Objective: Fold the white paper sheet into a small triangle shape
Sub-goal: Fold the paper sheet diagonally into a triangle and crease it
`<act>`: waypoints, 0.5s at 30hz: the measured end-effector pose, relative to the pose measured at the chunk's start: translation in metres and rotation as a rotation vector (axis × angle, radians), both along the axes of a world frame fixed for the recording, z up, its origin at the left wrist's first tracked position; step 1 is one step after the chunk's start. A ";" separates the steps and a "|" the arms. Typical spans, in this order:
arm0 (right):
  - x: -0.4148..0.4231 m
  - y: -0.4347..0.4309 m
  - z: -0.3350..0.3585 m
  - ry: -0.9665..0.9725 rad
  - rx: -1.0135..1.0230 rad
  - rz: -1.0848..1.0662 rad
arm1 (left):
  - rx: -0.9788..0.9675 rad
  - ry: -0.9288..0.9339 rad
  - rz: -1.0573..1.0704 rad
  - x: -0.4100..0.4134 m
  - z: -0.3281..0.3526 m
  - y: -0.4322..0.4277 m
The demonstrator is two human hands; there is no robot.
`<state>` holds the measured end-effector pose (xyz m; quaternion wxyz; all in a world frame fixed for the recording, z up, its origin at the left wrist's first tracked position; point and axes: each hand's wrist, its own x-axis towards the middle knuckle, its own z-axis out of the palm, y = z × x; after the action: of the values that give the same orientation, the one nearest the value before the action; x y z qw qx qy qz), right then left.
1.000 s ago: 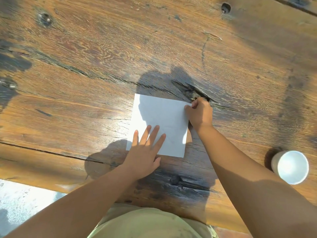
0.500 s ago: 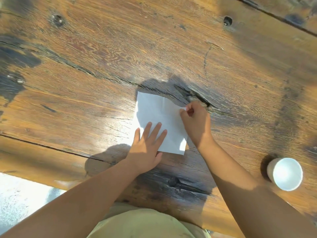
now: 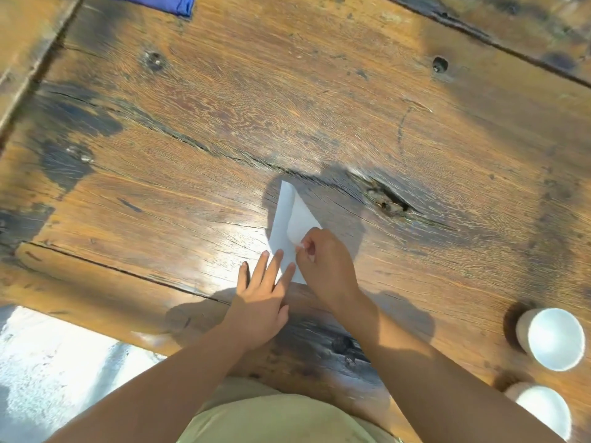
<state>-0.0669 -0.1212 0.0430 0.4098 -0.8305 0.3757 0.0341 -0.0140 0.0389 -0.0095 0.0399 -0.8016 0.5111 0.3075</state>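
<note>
The white paper sheet (image 3: pixel 285 220) lies on the wooden table (image 3: pixel 319 107), partly folded over itself along a diagonal, with a point at its far end. My right hand (image 3: pixel 326 266) pinches the sheet's folded-over corner between thumb and fingers, low over the near part of the sheet. My left hand (image 3: pixel 263 297) lies flat with spread fingers, its fingertips pressing the sheet's near left corner down. The near edge of the paper is partly hidden by both hands.
Two white cups stand at the right: one (image 3: pixel 551 338) near the edge of view, another (image 3: pixel 540 410) closer to me. A blue cloth (image 3: pixel 160 3) lies at the far left. The table's near edge runs just in front of my body. A dark knot hole (image 3: pixel 387 199) sits right of the paper.
My right hand has carried the sheet's far right corner over toward the near left, turning the flat square into a diagonal fold. My left hand stayed pressing the near corner.
</note>
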 end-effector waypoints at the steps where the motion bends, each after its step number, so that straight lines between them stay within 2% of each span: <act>1: 0.001 0.004 -0.003 0.023 0.003 0.021 | 0.000 0.001 0.001 0.001 0.001 0.004; 8: 0.008 0.019 -0.021 0.194 -0.016 0.114 | -0.003 0.021 0.031 0.007 0.006 0.027; 15: 0.013 0.031 -0.037 0.229 -0.013 0.181 | 0.019 0.027 0.005 0.018 0.003 0.039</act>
<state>-0.0543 -0.0906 0.0060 0.3542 -0.8543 0.3437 0.1630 0.0036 0.0778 -0.0062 0.0397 -0.7984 0.5065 0.3232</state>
